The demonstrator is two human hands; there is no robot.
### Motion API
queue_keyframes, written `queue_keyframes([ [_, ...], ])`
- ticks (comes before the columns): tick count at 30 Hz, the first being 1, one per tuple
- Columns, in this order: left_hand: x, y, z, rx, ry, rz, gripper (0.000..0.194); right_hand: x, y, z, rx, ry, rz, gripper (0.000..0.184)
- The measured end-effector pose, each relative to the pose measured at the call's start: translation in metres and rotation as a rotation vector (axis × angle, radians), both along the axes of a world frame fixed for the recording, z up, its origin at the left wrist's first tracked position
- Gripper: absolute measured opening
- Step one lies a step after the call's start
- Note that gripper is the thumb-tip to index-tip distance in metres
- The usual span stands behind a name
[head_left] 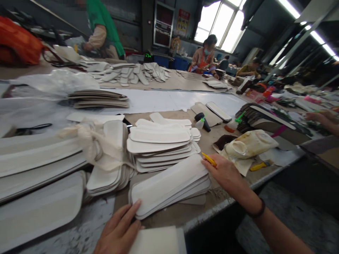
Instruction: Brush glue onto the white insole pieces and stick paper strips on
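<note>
hands, two: left hand [119, 231] and right hand [225, 173] touch one pad stack [169, 185].

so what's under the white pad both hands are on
More white pads of the same shape, stacked; a greyish piece pokes out beneath. How many, and the table under them, is covered.

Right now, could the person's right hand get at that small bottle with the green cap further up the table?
Probably yes. The right hand rests at the end of the front stack of white pieces, holding a yellow tool. The bottle stands beyond it, with bare tabletop between them.
</note>
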State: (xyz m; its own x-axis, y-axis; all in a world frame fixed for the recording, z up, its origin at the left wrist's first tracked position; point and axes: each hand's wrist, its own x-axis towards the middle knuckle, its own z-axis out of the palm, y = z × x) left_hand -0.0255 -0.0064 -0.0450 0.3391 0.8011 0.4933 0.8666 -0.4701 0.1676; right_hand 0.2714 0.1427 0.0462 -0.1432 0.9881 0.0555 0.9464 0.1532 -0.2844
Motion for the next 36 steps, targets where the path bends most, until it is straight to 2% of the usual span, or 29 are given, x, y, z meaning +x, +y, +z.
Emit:
queue_keyframes([
  [3,0.008,-0.001,0.014,-0.086,-0.18,0.033,0.022,-0.001,0.001,0.001,0.0,0.099,-0.083,0.021],
  [6,0.009,0.0,0.028,-0.18,-0.441,0.064,0.024,0.0,0.003,0.002,-0.14,0.342,-0.132,0.028],
  [8,0.009,0.001,0.039,-0.359,-0.697,0.117,0.02,0.001,0.002,0.003,-0.264,0.549,-0.125,0.03],
  [11,0.009,0.003,0.052,-0.632,-1.267,0.434,0.019,0.001,-0.006,0.006,-0.369,0.808,-0.183,0.032],
  [13,0.011,0.005,0.056,-0.615,-1.629,0.638,0.025,-0.001,-0.012,0.009,-0.372,0.91,-0.237,0.033],
  [15,0.012,0.006,0.057,-0.509,-1.815,0.694,0.028,-0.003,-0.018,0.013,-0.353,0.97,-0.274,0.034],
  [18,0.013,0.006,0.057,-0.495,-1.863,0.695,0.038,-0.006,-0.027,0.016,-0.338,1.028,-0.309,0.036],
  [22,0.02,0.001,0.067,-0.643,-1.826,0.703,0.048,-0.013,-0.043,0.018,-0.363,1.063,-0.282,0.036],
  [27,0.023,-0.007,0.086,-0.783,-1.85,0.641,0.044,-0.02,-0.065,0.017,-0.361,1.009,-0.251,0.037],
  [31,0.018,-0.013,0.092,-0.854,-1.895,0.547,0.043,-0.015,-0.075,0.014,-0.426,0.915,-0.207,0.04],
  [36,0.018,-0.02,0.091,-0.931,-1.997,0.535,0.044,-0.009,-0.083,0.006,-0.54,1.07,-0.191,0.048],
])
